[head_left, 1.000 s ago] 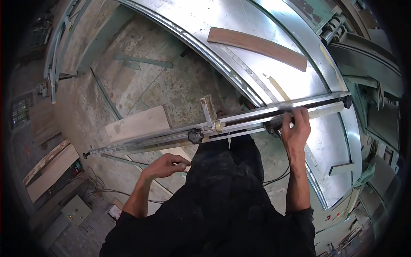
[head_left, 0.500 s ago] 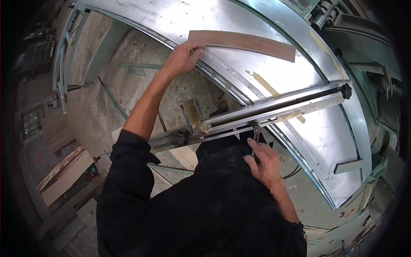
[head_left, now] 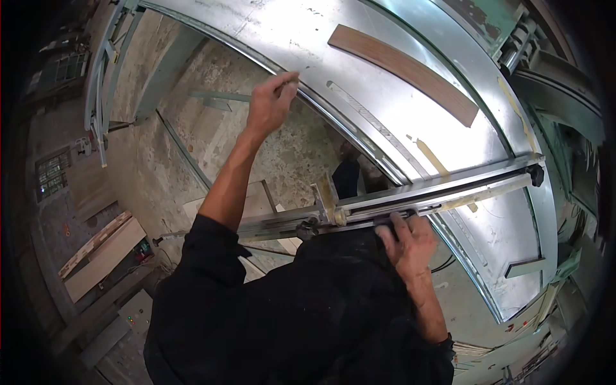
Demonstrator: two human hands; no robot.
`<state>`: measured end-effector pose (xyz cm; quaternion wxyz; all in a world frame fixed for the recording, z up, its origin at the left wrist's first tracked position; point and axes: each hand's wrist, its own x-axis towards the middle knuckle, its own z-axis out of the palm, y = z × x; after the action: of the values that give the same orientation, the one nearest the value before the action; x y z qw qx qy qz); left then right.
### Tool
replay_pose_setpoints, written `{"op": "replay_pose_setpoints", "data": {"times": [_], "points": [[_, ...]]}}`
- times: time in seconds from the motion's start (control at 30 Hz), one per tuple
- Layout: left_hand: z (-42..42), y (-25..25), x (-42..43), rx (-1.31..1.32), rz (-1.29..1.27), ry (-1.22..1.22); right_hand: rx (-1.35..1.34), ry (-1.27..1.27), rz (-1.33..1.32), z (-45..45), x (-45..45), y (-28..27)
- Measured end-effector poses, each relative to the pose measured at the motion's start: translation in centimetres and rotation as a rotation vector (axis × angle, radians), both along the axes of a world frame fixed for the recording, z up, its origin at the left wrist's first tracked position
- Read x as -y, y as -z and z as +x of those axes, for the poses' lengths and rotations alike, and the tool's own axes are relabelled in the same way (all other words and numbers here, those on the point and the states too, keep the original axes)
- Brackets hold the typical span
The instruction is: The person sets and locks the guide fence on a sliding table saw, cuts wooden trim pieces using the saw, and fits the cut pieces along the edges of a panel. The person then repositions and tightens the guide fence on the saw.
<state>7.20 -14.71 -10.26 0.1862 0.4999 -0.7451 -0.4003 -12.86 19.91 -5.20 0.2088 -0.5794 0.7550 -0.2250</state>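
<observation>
My left hand (head_left: 273,102) hovers by the near edge of the metal table (head_left: 282,38), fingers loosely curled with a gap between thumb and forefinger and nothing visible in them. Farther in on that table lies a curved strip of brown wood (head_left: 407,74), apart from the hand. My right hand (head_left: 414,244) is at the long metal fence (head_left: 475,183), its fingers bent around a dark clamp lever (head_left: 404,213) on the near side. The fingers partly hide the lever. A metal stop block (head_left: 326,200) sits on the fence left of this hand.
A black knob (head_left: 534,175) caps the fence's far end. Yellowed tape (head_left: 430,156) and an inlaid scale (head_left: 369,122) mark the table. A short dark-edged piece (head_left: 525,267) lies near its right end. Pale boards (head_left: 106,260) rest at the lower left.
My left hand has let go of the wood strip, which now lies farther from the table's near edge and is turned. My right hand has risen onto the fence, and the lever has swung round.
</observation>
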Motion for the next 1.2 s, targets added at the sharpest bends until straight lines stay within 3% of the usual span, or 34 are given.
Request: {"op": "replay_pose_setpoints", "data": {"times": [0.23,0.3,0.47,0.5,0.57,0.6,0.63,0.7,0.83,0.9,0.97,1.0,1.17,1.2], "points": [[7.6,1.0,-7.5,0.044,0.136,-0.070,-0.056,0.255,-0.179,-2.7,4.0,1.3],[8.3,0.4,-9.9,0.111,0.261,-0.030,-0.036,0.299,-0.174,-3.4,3.4,1.2],[8.6,0.1,-13.8,0.195,0.301,0.184,0.053,0.587,-0.136,-4.3,-0.1,2.3],[9.0,1.4,-14.7,0.110,0.333,0.176,0.047,0.601,-0.108,-4.6,-1.1,2.5],[8.1,0.2,-15.8,0.302,0.350,0.193,0.081,0.641,-0.043,-4.7,-2.8,1.9],[10.6,3.2,-15.3,0.348,0.432,0.285,0.060,0.693,-0.092,-4.5,-3.6,2.4],[11.2,3.9,-15.9,0.205,0.485,0.258,0.116,0.725,-0.076,-4.1,-4.0,2.6],[11.6,3.6,-15.6,0.436,0.626,0.263,0.194,0.778,-0.152,-3.8,-4.6,2.2],[13.9,5.5,-16.7,0.367,0.545,0.457,0.294,0.792,-0.138,-3.8,-7.1,2.2],[11.7,2.6,-19.5,0.133,0.740,0.017,0.385,0.802,-0.105,-2.8,-8.3,1.9],[16.1,7.7,-18.2,0.031,0.662,0.131,0.429,0.636,-0.197,-2.2,-9.5,2.7],[17.5,9.4,-17.6,-0.076,0.595,0.227,0.490,0.561,-0.120,-2.1,-10.2,2.6],[15.8,8.6,-16.2,0.171,0.576,0.221,0.580,0.538,-0.193,-2.7,-12.6,3.4],[16.3,9.0,-15.6,0.200,0.561,0.246,0.446,0.613,-0.287,-3.2,-13.2,4.0]]}}
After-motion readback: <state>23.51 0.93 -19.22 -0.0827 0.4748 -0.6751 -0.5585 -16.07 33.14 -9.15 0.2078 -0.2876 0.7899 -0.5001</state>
